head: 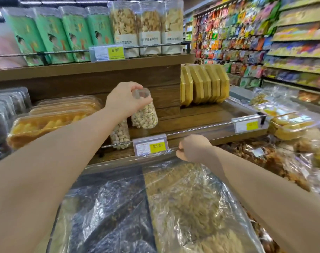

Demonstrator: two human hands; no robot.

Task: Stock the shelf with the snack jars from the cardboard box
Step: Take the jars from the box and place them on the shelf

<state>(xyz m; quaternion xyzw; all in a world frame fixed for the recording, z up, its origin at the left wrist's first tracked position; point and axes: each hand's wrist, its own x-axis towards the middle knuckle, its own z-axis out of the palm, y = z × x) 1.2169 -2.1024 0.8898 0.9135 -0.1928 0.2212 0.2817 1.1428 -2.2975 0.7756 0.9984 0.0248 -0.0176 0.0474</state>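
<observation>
In a shop aisle, a wooden shelf (201, 114) carried one snack jar (120, 136) behind its front rail (201, 128). The left hand (122, 99) gripped a second jar (145, 114) by the lid, tilted, just beside the first. The right hand (192, 147) sat curled at the shelf's front edge, its hold unclear.

Green bags (51, 33) top left; yellow boxes (205, 84) right; price tag (156, 146) reads 23.80; plastic-covered bins (173, 207) below.

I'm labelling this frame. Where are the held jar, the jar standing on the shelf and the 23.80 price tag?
Held jar (145, 115): head view, nut-filled body.
Shelved jar (120, 136): head view, lower body.
23.80 price tag (156, 145): head view, yellow patch.
</observation>
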